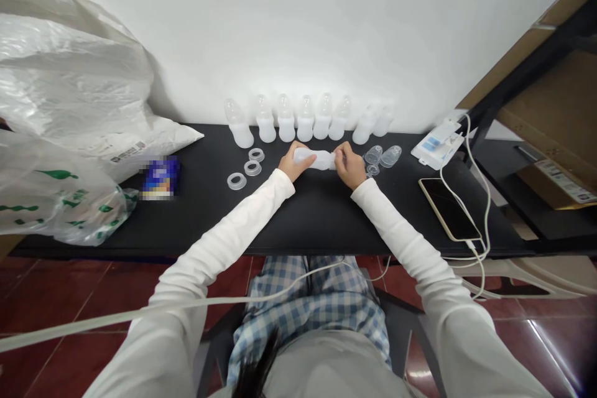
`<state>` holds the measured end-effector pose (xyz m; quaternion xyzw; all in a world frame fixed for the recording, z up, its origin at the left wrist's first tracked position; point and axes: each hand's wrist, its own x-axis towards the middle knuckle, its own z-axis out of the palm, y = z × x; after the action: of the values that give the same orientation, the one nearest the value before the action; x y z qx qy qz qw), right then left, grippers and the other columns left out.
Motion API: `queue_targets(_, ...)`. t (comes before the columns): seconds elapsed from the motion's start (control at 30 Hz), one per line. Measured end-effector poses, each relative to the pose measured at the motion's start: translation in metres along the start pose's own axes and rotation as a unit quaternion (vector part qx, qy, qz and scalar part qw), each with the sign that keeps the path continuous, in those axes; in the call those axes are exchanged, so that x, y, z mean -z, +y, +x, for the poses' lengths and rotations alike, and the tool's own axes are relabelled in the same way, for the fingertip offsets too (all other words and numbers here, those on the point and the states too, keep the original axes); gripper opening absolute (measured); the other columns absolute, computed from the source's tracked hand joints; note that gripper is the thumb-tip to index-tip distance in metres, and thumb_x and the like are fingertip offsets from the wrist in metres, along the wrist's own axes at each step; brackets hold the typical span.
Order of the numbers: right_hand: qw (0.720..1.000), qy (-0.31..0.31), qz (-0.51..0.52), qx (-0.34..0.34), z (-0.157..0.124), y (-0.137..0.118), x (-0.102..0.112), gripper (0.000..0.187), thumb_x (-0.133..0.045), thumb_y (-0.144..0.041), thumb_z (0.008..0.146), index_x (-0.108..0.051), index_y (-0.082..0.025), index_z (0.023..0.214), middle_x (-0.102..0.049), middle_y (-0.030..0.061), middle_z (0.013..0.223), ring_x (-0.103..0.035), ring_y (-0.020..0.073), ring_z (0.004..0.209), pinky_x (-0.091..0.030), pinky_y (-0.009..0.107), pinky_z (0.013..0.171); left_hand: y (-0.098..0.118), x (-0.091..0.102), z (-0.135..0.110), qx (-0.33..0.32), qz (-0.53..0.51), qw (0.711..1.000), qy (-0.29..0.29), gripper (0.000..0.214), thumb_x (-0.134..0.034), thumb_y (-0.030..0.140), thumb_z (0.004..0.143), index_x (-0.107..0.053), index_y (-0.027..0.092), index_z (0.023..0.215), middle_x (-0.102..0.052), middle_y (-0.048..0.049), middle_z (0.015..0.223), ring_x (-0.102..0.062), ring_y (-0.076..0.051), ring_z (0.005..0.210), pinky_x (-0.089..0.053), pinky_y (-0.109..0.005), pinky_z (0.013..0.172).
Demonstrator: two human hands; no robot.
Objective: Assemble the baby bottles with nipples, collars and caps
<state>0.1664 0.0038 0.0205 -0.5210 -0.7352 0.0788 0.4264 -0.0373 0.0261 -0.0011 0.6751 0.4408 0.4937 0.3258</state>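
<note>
My left hand [296, 163] and my right hand [349, 165] both grip a frosted plastic baby bottle [317, 159], which lies sideways between them above the black table [317, 217]. Behind them stands a row of several upright frosted bottles with clear teats [298, 118]. Nearer my left hand lie several translucent screw collars [252, 168]. Just beyond my right hand sit clear bottle caps [382, 155], with a small clear ring [372, 169] close to my fingers.
Large plastic bags [60, 106] cover the table's left end, beside a blurred blue packet [161, 177]. On the right lie a white box [438, 143] and a phone [445, 208] with a white cable [476, 199]. A white wall stands behind the table.
</note>
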Motion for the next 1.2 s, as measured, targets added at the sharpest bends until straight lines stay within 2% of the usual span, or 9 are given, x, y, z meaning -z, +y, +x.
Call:
queue_targets(0.2, 0.99, -0.016, 0.098, -0.097, 0.001, 0.01, -0.006, 0.031, -0.032, -0.042, 0.094, -0.045, -0.025, 0.071, -0.052, -0.0019, 0.061, -0.05, 0.015, 0.056, -0.041, 0.028, 0.061, 0.003, 0.014, 0.006, -0.157, 0.123, 0.975, -0.093, 0.058, -0.081, 0.053, 0.069, -0.062, 0.02, 0.114, -0.067, -0.0088, 0.113, -0.064, -0.025, 0.106, -0.049, -0.037, 0.095)
queue_targets(0.37, 0.996, 0.007, 0.027, -0.089, 0.002, 0.008, -0.006, 0.027, -0.038, -0.044, 0.093, -0.046, -0.025, 0.075, -0.059, 0.0006, 0.068, -0.055, 0.0171, 0.062, -0.039, 0.03, 0.065, -0.004, 0.016, 0.014, -0.203, 0.263, 0.935, -0.125, 0.054, -0.079, 0.051, 0.074, -0.065, 0.019, 0.115, -0.064, -0.0148, 0.117, -0.06, -0.032, 0.114, -0.045, -0.044, 0.098)
queue_targets(0.47, 0.999, 0.005, 0.02, -0.036, 0.0, 0.003, -0.003, 0.029, -0.037, -0.049, 0.095, -0.049, -0.024, 0.085, -0.063, 0.0031, 0.076, -0.059, 0.0182, 0.065, -0.041, 0.03, 0.066, 0.001, 0.016, 0.011, -0.182, 0.344, 0.913, -0.125, 0.051, -0.078, 0.045, 0.077, -0.065, 0.017, 0.118, -0.066, -0.0175, 0.12, -0.056, -0.037, 0.121, -0.041, -0.047, 0.102)
queue_targets(0.6, 0.999, 0.002, 0.021, 0.024, -0.002, -0.005, 0.005, 0.034, -0.031, -0.047, 0.1, -0.052, -0.021, 0.105, -0.061, 0.0011, 0.074, -0.057, 0.0163, 0.061, -0.041, 0.029, 0.064, 0.011, 0.018, 0.006, -0.116, 0.424, 0.893, -0.093, 0.051, -0.061, 0.04, 0.09, -0.056, 0.015, 0.134, -0.063, -0.0182, 0.13, -0.054, -0.037, 0.122, -0.042, -0.048, 0.101)
queue_targets(0.7, 0.998, 0.017, -0.042, 0.032, 0.0, -0.007, 0.011, 0.03, -0.034, -0.041, 0.101, -0.054, -0.02, 0.103, -0.059, 0.0008, 0.072, -0.056, 0.0157, 0.064, -0.038, 0.028, 0.063, 0.015, 0.022, 0.007, -0.046, 0.452, 0.889, -0.059, 0.052, -0.056, 0.037, 0.091, -0.052, 0.011, 0.136, -0.061, -0.0194, 0.132, -0.054, -0.037, 0.123, -0.042, -0.047, 0.102)
queue_targets(0.8, 0.988, 0.0, -0.149, 0.042, 0.003, -0.007, 0.014, 0.026, -0.035, -0.032, 0.1, -0.057, -0.019, 0.093, -0.064, 0.0063, 0.084, -0.058, 0.0168, 0.073, -0.037, 0.029, 0.067, 0.015, 0.027, 0.01, 0.018, 0.439, 0.898, -0.005, 0.051, -0.056, 0.033, 0.091, -0.05, 0.007, 0.135, -0.057, -0.0218, 0.133, -0.056, -0.036, 0.123, -0.045, -0.044, 0.103)
queue_targets(0.93, 0.942, -0.093, -0.323, 0.005, 0.006, -0.006, 0.016, 0.03, -0.037, -0.026, 0.098, -0.064, -0.014, 0.094, -0.068, 0.013, 0.088, -0.061, 0.0224, 0.081, -0.033, 0.033, 0.071, 0.014, 0.031, 0.013, 0.087, 0.397, 0.911, 0.062, 0.049, -0.055, 0.033, 0.092, -0.047, 0.006, 0.132, -0.051, -0.0251, 0.135, -0.062, -0.035, 0.116, -0.051, -0.042, 0.094)
queue_targets(1.03, 0.911, -0.146, -0.382, -0.044, 0.005, -0.005, 0.018, 0.035, -0.036, -0.026, 0.099, -0.067, -0.01, 0.098, -0.07, 0.0169, 0.091, -0.062, 0.0253, 0.084, -0.031, 0.035, 0.072, 0.013, 0.033, 0.016, 0.136, 0.389, 0.907, 0.09, 0.05, -0.054, 0.036, 0.094, -0.046, 0.005, 0.132, -0.051, -0.0266, 0.134, -0.064, -0.036, 0.113, -0.052, -0.044, 0.093)
queue_targets(1.2, 0.903, -0.146, -0.394, -0.085, 0.002, -0.004, 0.02, 0.04, -0.036, -0.027, 0.099, -0.071, -0.008, 0.102, -0.07, 0.0207, 0.095, -0.062, 0.0284, 0.087, -0.032, 0.036, 0.075, 0.009, 0.041, 0.02, 0.136, 0.433, 0.883, 0.119, 0.051, -0.054, 0.032, 0.094, -0.046, -0.001, 0.132, -0.057, -0.0293, 0.127, -0.054, -0.039, 0.126, -0.041, -0.051, 0.109)
